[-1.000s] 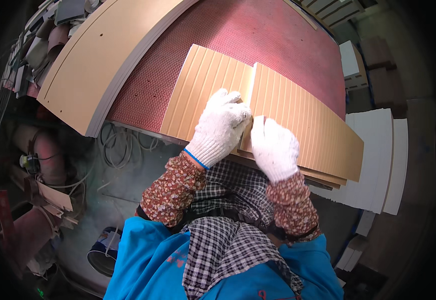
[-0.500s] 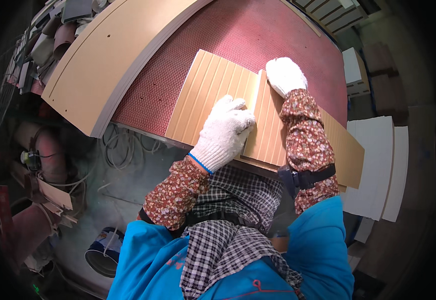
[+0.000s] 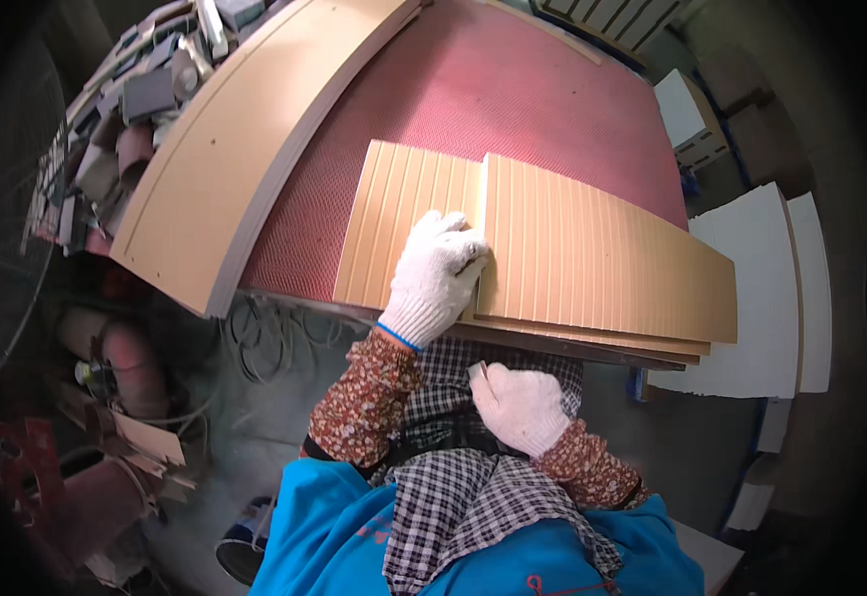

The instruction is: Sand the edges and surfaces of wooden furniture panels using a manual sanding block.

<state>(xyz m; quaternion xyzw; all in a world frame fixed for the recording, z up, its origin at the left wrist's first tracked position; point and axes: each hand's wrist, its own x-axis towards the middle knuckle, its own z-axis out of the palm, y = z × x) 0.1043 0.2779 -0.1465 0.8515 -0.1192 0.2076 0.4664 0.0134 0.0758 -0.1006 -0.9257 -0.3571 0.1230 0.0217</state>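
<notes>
My left hand (image 3: 435, 273), in a white knitted glove, rests with curled fingers on a lower tan grooved panel (image 3: 379, 214), against the raised edge of an upper grooved panel (image 3: 602, 258). Whether it holds anything under its fingers is hidden. The upper panel lies over the lower one, shifted to the right, and both reach the near edge of the table. Close to my waist, below that edge, my gloved right hand (image 3: 525, 409) is closed, with a small flat pale piece (image 3: 478, 374) pinched at its fingertips. The kind of piece does not show.
A red mesh-patterned surface (image 3: 513, 94) covers the table. Curved tan boards (image 3: 225, 149) are stacked on its left, beside a heap of scraps (image 3: 150, 94). White-faced panels (image 3: 751, 288) stand at the right. Cables (image 3: 259, 343) and a bucket (image 3: 242, 551) are below left.
My right hand has left the far end of the upper panel's edge and come back to my waist. My left hand stays at that edge. The whole view has shifted slightly.
</notes>
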